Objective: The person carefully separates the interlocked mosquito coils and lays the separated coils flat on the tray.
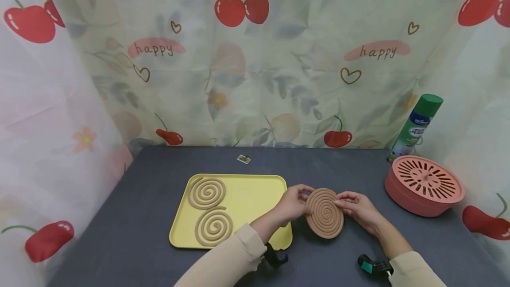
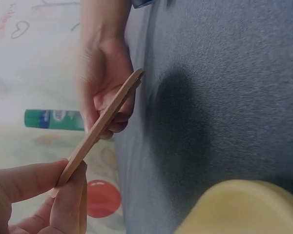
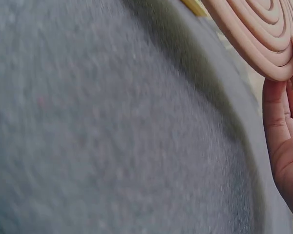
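Note:
A brown mosquito coil point(image 1: 326, 214), wound tightly and apparently two spirals nested together, is held tilted above the dark table. My left hand point(image 1: 294, 205) pinches its left edge between thumb and fingers; the left wrist view shows the coil point(image 2: 100, 129) edge-on. At the opposite edge my right hand point(image 1: 358, 211) grips it with thumb and fingertips. In the right wrist view that hand point(image 3: 288, 122) is partly cut off beside the coil point(image 3: 263, 53). Two looser single coils, one farther back point(image 1: 207, 192) and one nearer point(image 1: 215, 225), lie on the yellow tray point(image 1: 255, 189).
A pink round box point(image 1: 424, 207) with a slotted lid stands on the right. Behind it leans a green spray can point(image 1: 416, 123). A small metal piece point(image 1: 244, 159) lies behind the tray. Patterned curtains point(image 1: 259, 79) enclose the table point(image 1: 131, 216) at the back and sides.

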A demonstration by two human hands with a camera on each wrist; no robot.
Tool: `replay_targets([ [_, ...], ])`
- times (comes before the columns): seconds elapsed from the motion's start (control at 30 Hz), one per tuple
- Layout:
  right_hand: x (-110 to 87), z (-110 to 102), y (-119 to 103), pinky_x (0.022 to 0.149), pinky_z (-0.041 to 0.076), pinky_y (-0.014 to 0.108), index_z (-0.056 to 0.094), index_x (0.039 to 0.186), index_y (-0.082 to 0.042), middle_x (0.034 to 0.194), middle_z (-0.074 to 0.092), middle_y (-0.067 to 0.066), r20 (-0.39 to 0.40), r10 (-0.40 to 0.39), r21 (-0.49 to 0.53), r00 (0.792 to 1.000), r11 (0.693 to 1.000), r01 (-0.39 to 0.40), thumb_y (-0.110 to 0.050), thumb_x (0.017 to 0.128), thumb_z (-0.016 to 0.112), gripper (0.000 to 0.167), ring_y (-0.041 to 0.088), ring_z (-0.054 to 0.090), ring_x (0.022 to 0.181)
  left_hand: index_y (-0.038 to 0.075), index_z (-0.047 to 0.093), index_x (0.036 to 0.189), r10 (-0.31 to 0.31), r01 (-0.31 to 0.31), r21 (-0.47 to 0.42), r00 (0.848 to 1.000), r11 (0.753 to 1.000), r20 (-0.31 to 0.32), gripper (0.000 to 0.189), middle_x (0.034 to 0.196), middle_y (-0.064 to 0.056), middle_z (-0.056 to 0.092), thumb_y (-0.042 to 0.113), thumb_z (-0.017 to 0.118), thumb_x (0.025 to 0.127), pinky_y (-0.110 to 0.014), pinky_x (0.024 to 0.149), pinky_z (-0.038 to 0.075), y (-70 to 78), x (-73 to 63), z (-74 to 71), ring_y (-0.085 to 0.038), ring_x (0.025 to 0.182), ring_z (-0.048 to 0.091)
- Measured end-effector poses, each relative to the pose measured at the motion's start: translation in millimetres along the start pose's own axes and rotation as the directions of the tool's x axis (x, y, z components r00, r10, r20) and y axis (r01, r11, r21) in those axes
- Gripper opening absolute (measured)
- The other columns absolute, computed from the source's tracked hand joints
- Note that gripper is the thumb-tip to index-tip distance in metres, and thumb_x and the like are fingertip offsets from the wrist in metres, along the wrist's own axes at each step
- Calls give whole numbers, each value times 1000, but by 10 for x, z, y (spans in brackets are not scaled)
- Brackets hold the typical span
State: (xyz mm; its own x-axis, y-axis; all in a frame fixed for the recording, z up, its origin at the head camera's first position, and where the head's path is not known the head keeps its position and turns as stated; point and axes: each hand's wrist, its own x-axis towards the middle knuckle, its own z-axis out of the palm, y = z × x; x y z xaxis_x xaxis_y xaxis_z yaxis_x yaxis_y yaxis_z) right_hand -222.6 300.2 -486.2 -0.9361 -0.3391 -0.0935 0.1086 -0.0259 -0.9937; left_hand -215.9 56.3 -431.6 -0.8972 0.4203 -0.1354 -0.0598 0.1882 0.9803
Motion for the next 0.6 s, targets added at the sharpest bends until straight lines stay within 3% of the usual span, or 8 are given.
replay_targets([
  [0.3,-17,200,-98,71,53,19,62,94,-17,86,67,-9,44,-21,8,999,1000,21,-4,92,54,16,1,62,81,4,58,117,34,-33,-40,999,999,28,44,90,-7,58,-11,66,77,-27,64,56,-28,-222,-137,-13,76,61],
  [0.6,-61,429,-211,72,53,21,62,93,-18,85,66,-10,69,-12,-79,998,997,18,-6,90,58,14,1,62,79,3,58,118,56,-52,-130,998,990,31,45,94,-8,57,-10,67,76,-28,65,56,-51,-527,-262,-15,77,62],
])
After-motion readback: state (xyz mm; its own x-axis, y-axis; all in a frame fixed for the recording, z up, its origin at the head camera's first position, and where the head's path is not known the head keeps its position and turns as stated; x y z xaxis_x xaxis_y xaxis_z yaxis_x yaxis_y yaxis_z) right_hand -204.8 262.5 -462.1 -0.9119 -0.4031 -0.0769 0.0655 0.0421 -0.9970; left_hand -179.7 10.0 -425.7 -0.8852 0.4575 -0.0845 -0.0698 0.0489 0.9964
